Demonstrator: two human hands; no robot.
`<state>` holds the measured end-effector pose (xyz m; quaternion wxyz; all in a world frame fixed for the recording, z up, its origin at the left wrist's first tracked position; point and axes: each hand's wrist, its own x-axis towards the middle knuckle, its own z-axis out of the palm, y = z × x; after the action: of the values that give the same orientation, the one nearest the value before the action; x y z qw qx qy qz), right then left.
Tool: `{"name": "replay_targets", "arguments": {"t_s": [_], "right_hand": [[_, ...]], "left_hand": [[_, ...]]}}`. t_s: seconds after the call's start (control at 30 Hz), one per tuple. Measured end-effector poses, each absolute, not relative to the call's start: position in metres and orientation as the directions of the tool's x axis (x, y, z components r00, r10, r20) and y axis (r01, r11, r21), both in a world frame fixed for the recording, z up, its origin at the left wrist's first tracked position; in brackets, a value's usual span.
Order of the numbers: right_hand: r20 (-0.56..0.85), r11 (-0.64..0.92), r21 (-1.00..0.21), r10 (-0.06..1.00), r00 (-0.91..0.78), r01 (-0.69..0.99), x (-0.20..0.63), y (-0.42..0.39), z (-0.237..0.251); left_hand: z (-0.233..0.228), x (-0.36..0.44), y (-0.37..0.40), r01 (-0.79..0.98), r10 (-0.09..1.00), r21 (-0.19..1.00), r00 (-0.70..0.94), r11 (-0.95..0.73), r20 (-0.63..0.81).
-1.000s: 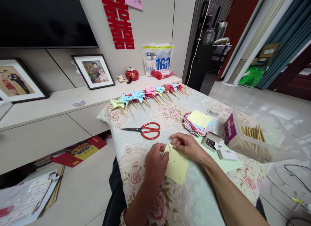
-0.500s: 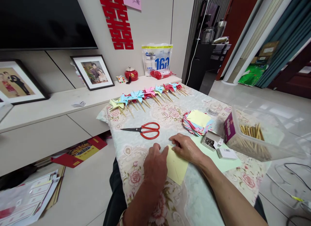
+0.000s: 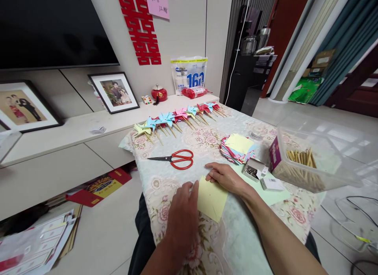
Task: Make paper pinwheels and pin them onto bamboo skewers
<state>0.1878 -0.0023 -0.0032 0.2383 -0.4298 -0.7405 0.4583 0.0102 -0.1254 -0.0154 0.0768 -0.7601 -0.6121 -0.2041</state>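
Observation:
A yellow paper square (image 3: 213,204) with slits running in from its corners lies turned on the cloth in front of me. My right hand (image 3: 226,179) is at its upper right edge, fingers bent and thumb on the paper, gripping it. Beside the left edge is my left hand (image 3: 182,212), fingers stretched out, slightly blurred and holding nothing. Red-handled scissors (image 3: 174,159) lie beyond the hands, blades pointing left. To the right is a fanned stack of coloured paper squares (image 3: 238,145), yellow on top. Finished paper pinwheels (image 3: 167,118) on sticks line the far edge.
A small box of metal fasteners (image 3: 253,170) stands open by a white box lid (image 3: 272,184) on a pale green sheet (image 3: 279,197). At the right, a clear plastic tub (image 3: 333,172) holds wooden sticks (image 3: 301,158). A white cabinet (image 3: 115,126) runs behind the flowered tablecloth (image 3: 203,139).
My left hand has drawn back slightly left and its fingers have straightened away from the paper. The right hand stays at the paper's edge. The view has shifted slightly.

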Motion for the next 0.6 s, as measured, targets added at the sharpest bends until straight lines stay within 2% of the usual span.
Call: {"name": "replay_targets", "arguments": {"t_s": [0.13, 0.3, 0.47, 0.6], "right_hand": [[-0.053, 0.191, -0.888, 0.861, -0.506, 0.418, 0.188, 0.000, -0.007], [-0.073, 0.160, -0.900, 0.862, -0.502, 0.406, 0.187, 0.001, -0.007], [-0.097, 0.127, -0.910, 0.861, -0.500, 0.395, 0.186, 0.001, -0.006], [-0.096, 0.123, -0.915, 0.859, -0.502, 0.385, 0.187, 0.002, -0.008]], "left_hand": [[-0.014, 0.002, -0.149, 0.877, 0.781, 0.001, 0.428, -0.481, 0.454], [-0.003, 0.005, -0.144, 0.766, 0.633, -0.162, 0.614, -0.623, 0.471], [-0.002, 0.011, -0.132, 0.702, 0.548, -0.179, 0.668, -0.690, 0.504], [-0.004, 0.012, -0.130, 0.702, 0.551, -0.110, 0.637, -0.704, 0.539]]}}
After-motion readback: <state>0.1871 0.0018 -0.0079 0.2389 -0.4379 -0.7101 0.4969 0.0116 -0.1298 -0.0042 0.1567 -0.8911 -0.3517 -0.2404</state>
